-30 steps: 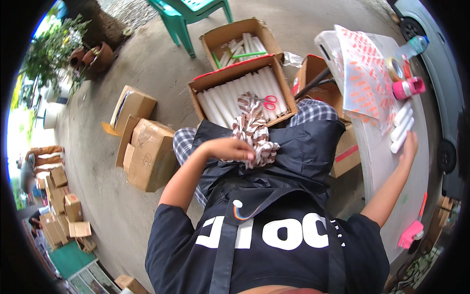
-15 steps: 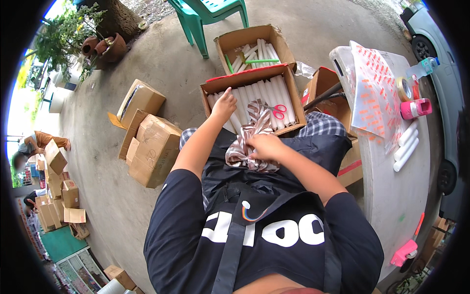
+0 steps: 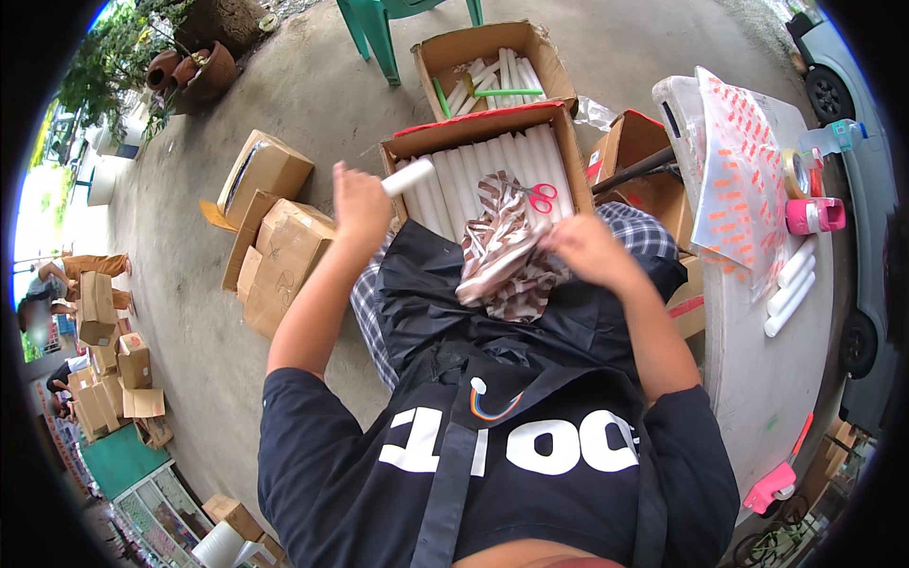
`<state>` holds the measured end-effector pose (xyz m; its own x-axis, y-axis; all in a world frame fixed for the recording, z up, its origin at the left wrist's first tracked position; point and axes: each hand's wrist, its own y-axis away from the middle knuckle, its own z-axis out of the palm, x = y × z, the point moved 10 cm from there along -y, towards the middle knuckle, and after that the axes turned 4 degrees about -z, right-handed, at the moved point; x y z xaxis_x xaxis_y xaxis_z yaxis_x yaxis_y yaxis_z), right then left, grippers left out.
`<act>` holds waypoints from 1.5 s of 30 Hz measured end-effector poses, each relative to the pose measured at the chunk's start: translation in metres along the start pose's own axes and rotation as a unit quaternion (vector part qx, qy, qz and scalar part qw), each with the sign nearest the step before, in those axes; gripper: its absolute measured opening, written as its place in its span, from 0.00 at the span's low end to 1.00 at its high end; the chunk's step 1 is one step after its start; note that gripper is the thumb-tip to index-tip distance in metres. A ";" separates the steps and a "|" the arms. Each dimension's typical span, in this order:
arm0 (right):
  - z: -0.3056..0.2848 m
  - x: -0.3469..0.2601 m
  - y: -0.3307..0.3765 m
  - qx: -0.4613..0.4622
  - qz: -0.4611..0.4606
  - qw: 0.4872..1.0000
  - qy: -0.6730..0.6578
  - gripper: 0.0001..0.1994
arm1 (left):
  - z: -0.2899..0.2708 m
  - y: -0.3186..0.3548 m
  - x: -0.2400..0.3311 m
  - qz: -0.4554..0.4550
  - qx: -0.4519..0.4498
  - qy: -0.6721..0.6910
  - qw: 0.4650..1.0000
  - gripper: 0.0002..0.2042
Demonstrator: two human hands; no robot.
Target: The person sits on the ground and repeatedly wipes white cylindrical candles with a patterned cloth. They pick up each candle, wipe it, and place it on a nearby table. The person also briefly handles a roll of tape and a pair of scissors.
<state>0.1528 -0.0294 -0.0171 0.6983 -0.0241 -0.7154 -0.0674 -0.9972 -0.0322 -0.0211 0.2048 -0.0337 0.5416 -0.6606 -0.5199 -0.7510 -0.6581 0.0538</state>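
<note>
A white candle sticks out to the right from my left hand, closed around its end left of the front cardboard box. Side by side in that box lie several more white candles. Over my lap and the box's near edge spreads a brown-and-white patterned cloth, partly blurred. At its right edge my right hand is closed, pinching the cloth. Pink-handled scissors rest at the box's right side, beyond the cloth.
Behind stands another box of candles and green sticks. At right, a grey table bears printed plastic sheets, tape, a pink container and loose candles. Cardboard boxes sit at left; people handle boxes farther left.
My left hand has come down and left from over the box and now holds a candle. My right hand has moved right and up, and the bunched cloth is spread more loosely.
</note>
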 end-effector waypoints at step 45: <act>0.041 -0.016 -0.080 0.382 0.092 0.687 -0.611 0.22 | -0.091 0.061 0.082 -0.015 -0.064 0.622 0.780 0.11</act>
<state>0.1178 0.0534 -0.0313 -0.4603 0.3984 -0.7933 -0.7550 -0.6457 0.1139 0.0112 0.0778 0.0044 0.5649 -0.4308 0.7038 -0.7304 -0.6579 0.1835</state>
